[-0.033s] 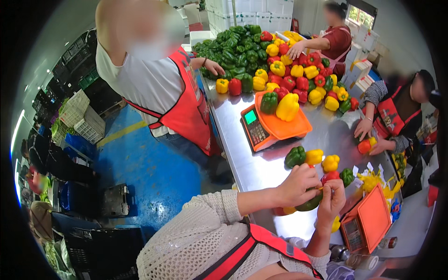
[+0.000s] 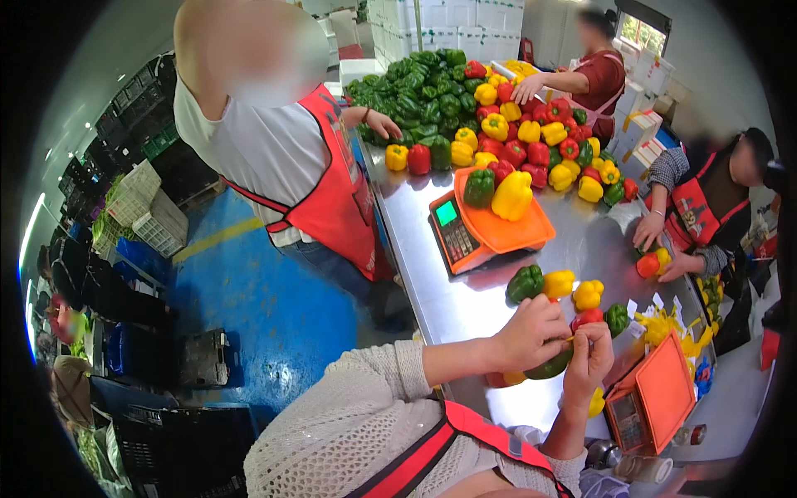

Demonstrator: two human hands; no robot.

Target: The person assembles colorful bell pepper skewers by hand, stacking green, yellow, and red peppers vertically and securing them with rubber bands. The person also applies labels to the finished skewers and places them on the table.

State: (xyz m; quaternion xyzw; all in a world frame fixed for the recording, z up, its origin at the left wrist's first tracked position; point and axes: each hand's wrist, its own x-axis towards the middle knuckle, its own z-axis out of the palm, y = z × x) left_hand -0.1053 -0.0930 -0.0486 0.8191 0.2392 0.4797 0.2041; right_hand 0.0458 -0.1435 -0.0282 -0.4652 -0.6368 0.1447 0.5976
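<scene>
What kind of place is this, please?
Probably a produce packing room. A long steel table carries heaps of bell peppers, two orange weighing scales stand on it, and stacked crates line the wall. The left hand and right hand handle peppers.

Green pepper [image 2: 550, 365] between both hands

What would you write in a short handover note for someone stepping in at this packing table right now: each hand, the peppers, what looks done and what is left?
Left hand: gripping a green pepper over the steel table.
Right hand: fingers pinched together at that pepper's end, beside a red pepper.
Nearby: loose green, yellow and red peppers by the hands; a green and a yellow pepper on the orange scale; a second orange scale at right.
Done: cannot tell.
Left: the big pepper pile at the far end.
</scene>
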